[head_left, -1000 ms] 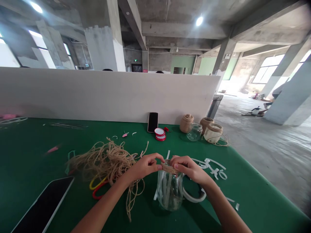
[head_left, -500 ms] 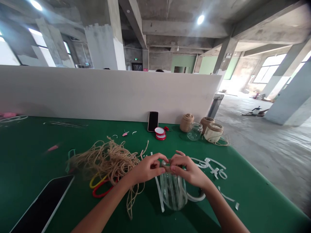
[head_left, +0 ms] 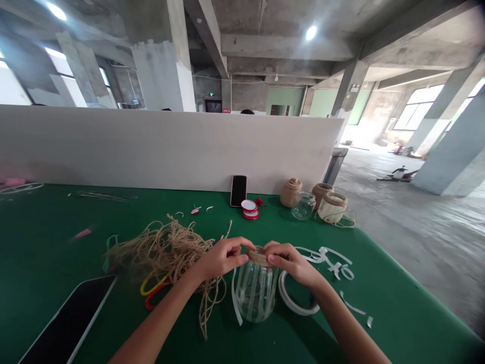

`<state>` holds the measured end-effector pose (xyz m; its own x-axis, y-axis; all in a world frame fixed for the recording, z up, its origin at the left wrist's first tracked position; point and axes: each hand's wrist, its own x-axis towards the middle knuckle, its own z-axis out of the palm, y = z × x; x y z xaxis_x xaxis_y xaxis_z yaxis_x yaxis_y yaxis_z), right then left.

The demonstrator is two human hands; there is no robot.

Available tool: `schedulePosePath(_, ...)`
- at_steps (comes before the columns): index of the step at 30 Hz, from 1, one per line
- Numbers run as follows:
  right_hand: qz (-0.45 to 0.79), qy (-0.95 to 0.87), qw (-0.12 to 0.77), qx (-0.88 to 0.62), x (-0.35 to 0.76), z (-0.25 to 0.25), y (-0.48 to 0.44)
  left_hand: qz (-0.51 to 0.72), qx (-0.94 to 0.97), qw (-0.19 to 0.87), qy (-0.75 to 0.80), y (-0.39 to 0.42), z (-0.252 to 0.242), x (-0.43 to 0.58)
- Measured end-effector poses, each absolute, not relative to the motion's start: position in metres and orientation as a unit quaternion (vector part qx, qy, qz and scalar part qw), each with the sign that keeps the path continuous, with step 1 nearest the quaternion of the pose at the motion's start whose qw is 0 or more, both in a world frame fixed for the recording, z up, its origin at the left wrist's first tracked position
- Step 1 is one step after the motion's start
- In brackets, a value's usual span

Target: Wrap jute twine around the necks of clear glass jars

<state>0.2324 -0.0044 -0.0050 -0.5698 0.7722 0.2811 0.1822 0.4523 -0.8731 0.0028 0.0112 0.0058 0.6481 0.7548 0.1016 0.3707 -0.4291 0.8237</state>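
A glass jar (head_left: 256,296) with pale vertical strips on its side stands on the green table, its neck wrapped in brown twine (head_left: 258,257). My left hand (head_left: 224,259) is closed on the left of the wrapped neck, thumb and forefinger against it. From the other side, my right hand (head_left: 291,260) grips the same neck, its thumb in front. Just left of the jar hangs or lies a white strip (head_left: 237,303); I cannot tell whether it is attached. A loose heap of twine (head_left: 170,247) lies beside my left forearm.
Red-and-yellow-handled scissors (head_left: 151,293) are partly under the twine. A white tape roll (head_left: 298,301) lies right of the jar, near white scraps (head_left: 333,263). Behind are a phone (head_left: 238,191), red-rimmed rolls (head_left: 250,208) and several jars (head_left: 303,205). A tablet (head_left: 68,318) lies front left.
The jar has shifted left and turned a little, with both hands still at its neck. More of the twine wrap and the tape roll shows.
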Motion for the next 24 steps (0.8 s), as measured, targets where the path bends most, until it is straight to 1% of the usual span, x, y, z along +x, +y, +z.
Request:
schedulePosePath(5, 0.412, -0.788, 0.333, -0.313, 0.235, -0.004, -0.003, 0.237, 0.804, 0.41, 0.359, 0.009, 0.006, 0.007)
schedulePosePath(16, 0.328, -0.815, 0.292, -0.379, 0.229, 0.007, -0.016, 0.273, 0.774, 0.444, 0.36, -0.002, 0.011, 0.019)
schedulePosePath(20, 0.302, -0.827, 0.29, -0.375, 0.227, 0.008, -0.017, 0.276, 0.768, 0.452, 0.36, -0.005, 0.013, 0.021)
schedulePosePath(24, 0.303, -0.834, 0.283, -0.366, 0.229, 0.01, -0.017, 0.257, 0.778, 0.447, 0.359, -0.003, 0.012, 0.018)
